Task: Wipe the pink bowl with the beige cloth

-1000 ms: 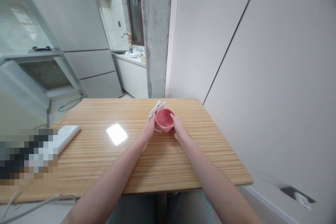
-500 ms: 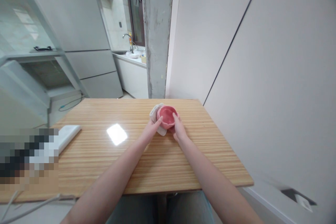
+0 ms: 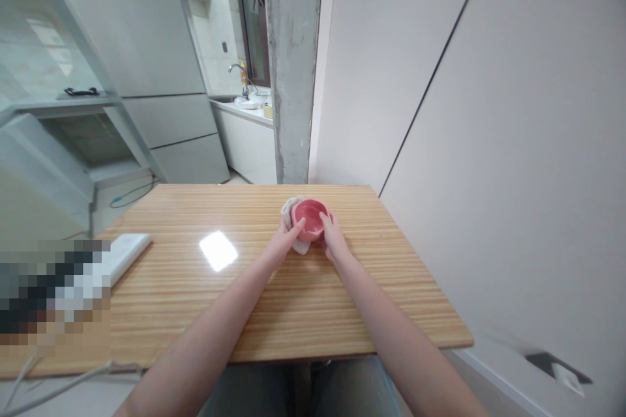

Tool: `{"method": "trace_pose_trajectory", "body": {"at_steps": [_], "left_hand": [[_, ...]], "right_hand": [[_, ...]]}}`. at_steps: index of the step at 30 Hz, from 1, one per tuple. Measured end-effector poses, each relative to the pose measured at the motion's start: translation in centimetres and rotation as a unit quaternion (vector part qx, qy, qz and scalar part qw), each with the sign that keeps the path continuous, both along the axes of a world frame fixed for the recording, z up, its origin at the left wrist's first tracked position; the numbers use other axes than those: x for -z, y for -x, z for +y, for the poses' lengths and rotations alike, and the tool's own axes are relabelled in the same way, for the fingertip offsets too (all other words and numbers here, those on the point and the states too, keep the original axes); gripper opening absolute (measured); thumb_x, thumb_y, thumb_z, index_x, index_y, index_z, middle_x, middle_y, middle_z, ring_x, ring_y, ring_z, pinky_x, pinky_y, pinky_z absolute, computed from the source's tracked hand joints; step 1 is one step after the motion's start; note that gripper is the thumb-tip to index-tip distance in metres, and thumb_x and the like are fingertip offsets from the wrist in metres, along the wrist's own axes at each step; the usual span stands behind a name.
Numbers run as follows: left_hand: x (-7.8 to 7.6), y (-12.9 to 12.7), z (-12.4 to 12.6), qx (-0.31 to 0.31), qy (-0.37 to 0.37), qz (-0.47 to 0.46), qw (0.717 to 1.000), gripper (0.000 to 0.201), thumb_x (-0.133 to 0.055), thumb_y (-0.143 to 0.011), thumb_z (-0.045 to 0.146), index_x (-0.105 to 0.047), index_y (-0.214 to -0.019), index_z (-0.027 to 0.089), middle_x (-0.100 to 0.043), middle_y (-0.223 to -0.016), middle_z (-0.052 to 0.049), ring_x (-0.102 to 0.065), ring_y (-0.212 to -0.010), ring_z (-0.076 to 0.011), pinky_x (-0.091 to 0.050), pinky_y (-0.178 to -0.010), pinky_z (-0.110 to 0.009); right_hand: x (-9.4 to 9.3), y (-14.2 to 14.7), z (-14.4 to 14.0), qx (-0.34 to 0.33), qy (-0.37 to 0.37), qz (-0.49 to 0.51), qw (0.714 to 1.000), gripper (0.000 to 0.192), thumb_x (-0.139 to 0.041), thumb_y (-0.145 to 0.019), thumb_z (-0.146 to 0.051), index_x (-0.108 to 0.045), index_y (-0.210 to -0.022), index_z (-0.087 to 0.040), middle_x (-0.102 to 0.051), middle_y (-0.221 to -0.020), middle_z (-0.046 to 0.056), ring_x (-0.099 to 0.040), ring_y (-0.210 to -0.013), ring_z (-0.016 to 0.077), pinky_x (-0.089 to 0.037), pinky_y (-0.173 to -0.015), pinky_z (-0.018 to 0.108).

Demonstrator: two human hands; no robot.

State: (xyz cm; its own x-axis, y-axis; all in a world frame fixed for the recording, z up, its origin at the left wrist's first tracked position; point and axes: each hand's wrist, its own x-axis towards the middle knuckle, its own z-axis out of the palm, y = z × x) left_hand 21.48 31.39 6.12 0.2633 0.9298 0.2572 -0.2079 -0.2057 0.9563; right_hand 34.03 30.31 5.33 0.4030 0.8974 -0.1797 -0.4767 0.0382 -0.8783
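A small pink bowl (image 3: 311, 219) is held between both hands over the far middle part of the wooden table, its hollow turned towards me. My left hand (image 3: 287, 237) grips the bowl's left side, thumb over the rim, with a whitish cloth (image 3: 289, 210) bunched between it and the outside of the bowl. A flap of the cloth hangs below. My right hand (image 3: 334, 234) is closed on the right side, its thumb at the inner rim. The fingers behind the bowl are mostly hidden.
The wooden table (image 3: 195, 313) reaches from my lap towards a concrete pillar (image 3: 295, 78). A white power strip (image 3: 128, 253) lies at its left, partly under a blurred patch, with a cable (image 3: 83, 378) near the front edge. A pale wall panel (image 3: 489, 163) stands close on the right.
The bowl has shifted and turned slightly in my hands. The cloth at its left looks more bunched up, and both hands keep their hold.
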Motion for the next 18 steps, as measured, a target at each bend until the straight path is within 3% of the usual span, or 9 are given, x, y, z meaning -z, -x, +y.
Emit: {"method": "trace_pose_trajectory", "body": {"at_steps": [4,7,10,13,18], "left_hand": [[-0.5,0.4,-0.1,-0.002,0.064,-0.011,0.998,0.058,-0.063,-0.08,0.04,-0.044,-0.132,0.022,-0.048,-0.14,-0.007,-0.04,-0.133,-0.0243,-0.029,-0.113,-0.039],[-1.3,0.8,-0.3,-0.002,0.042,0.005,0.999,0.05,-0.061,-0.08,0.04,-0.052,-0.126,0.021,-0.05,-0.138,-0.007,-0.041,-0.132,-0.0245,-0.029,-0.112,-0.04],[-1.8,0.9,-0.4,-0.012,0.027,0.034,0.999,0.044,-0.06,-0.081,0.042,-0.058,-0.118,0.02,-0.056,-0.132,-0.008,-0.043,-0.13,-0.0246,-0.029,-0.112,-0.041],[-1.2,0.8,0.2,-0.028,0.055,0.03,0.998,0.044,-0.053,-0.084,0.048,-0.06,-0.117,0.02,-0.059,-0.128,-0.008,-0.047,-0.127,-0.0241,-0.029,-0.112,-0.042],[0.3,0.4,1.1,-0.035,0.153,0.017,0.987,0.046,-0.049,-0.085,0.053,-0.061,-0.116,0.02,-0.059,-0.129,-0.007,-0.046,-0.128,-0.0244,-0.03,-0.112,-0.042]], "right_hand": [[-0.3,-0.3,0.1,-0.017,0.028,-0.001,0.999,0.039,-0.071,-0.065,-0.039,-0.053,-0.098,-0.026,-0.068,-0.088,-0.003,-0.063,-0.084,0.0167,-0.051,-0.071,0.028],[-0.5,-0.7,0.1,-0.018,0.079,-0.038,0.996,0.034,-0.071,-0.065,-0.041,-0.056,-0.091,-0.024,-0.067,-0.078,-0.002,-0.063,-0.079,0.0185,-0.05,-0.069,0.031],[-0.4,-0.7,0.0,-0.032,0.048,-0.065,0.996,0.03,-0.07,-0.063,-0.031,-0.06,-0.09,-0.023,-0.069,-0.081,-0.001,-0.062,-0.083,0.0186,-0.049,-0.075,0.03],[-0.2,-0.5,0.0,-0.057,-0.004,-0.079,0.995,0.025,-0.066,-0.066,-0.03,-0.065,-0.089,-0.022,-0.071,-0.093,0.001,-0.062,-0.092,0.0184,-0.047,-0.083,0.03],[0.6,-0.7,0.5,-0.015,-0.025,-0.015,0.999,0.024,-0.06,-0.071,-0.036,-0.066,-0.089,-0.021,-0.071,-0.098,0.001,-0.061,-0.098,0.0182,-0.047,-0.086,0.031]]}}
